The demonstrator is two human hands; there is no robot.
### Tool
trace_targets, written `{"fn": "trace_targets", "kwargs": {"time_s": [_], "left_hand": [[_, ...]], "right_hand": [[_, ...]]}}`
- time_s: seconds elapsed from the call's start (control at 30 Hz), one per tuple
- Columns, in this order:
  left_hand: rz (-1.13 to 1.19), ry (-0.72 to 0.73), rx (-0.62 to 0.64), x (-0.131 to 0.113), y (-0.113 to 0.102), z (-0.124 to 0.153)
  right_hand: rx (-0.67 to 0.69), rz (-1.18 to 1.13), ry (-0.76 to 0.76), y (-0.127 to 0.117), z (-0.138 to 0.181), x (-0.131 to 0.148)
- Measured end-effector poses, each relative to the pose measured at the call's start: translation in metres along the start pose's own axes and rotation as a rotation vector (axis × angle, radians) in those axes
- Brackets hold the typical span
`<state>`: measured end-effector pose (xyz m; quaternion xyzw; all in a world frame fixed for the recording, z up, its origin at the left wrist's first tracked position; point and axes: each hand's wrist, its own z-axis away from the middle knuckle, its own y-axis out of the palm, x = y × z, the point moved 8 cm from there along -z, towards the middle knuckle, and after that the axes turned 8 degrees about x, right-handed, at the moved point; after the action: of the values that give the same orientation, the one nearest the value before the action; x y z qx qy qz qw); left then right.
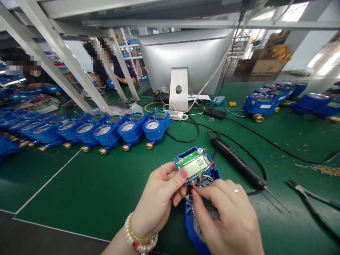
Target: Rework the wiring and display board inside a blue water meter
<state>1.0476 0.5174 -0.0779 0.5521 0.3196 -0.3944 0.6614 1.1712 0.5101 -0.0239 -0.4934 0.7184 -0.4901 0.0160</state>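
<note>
My left hand (166,193) grips a blue-framed display module (196,166), thumb on its front edge. Its green circuit board carries a lit LCD reading about 0.0. Thin coloured wires (193,184) run from the module's lower edge toward the blue water meter (190,226) beneath. With thumb and forefinger my right hand (223,212) pinches these wires just below the module. The meter's dial is mostly hidden under my right hand. To the right lies a black electric screwdriver (236,159) with a long thin bit, apart from both hands.
A row of blue water meters (106,129) stands at the left; more meters (261,102) are at the back right. Cutting pliers (302,189) and loose screws (318,170) lie at the right. A monitor (183,63) stands behind cables and a white power strip (174,115). Two people sit beyond the metal frame.
</note>
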Motion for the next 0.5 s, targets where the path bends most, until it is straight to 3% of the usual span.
{"fn": "trace_targets", "kwargs": {"time_s": [0.17, 0.33, 0.5], "left_hand": [[0.005, 0.003, -0.005, 0.001, 0.002, 0.003], [-0.034, 0.032, -0.019, -0.001, 0.0, 0.001], [-0.031, 0.027, -0.034, 0.0, -0.002, 0.002]], "right_hand": [[-0.006, 0.065, 0.02, 0.006, -0.006, 0.002], [0.071, 0.067, -0.004, 0.002, -0.003, 0.001], [-0.125, 0.039, -0.007, -0.027, 0.004, 0.001]]}}
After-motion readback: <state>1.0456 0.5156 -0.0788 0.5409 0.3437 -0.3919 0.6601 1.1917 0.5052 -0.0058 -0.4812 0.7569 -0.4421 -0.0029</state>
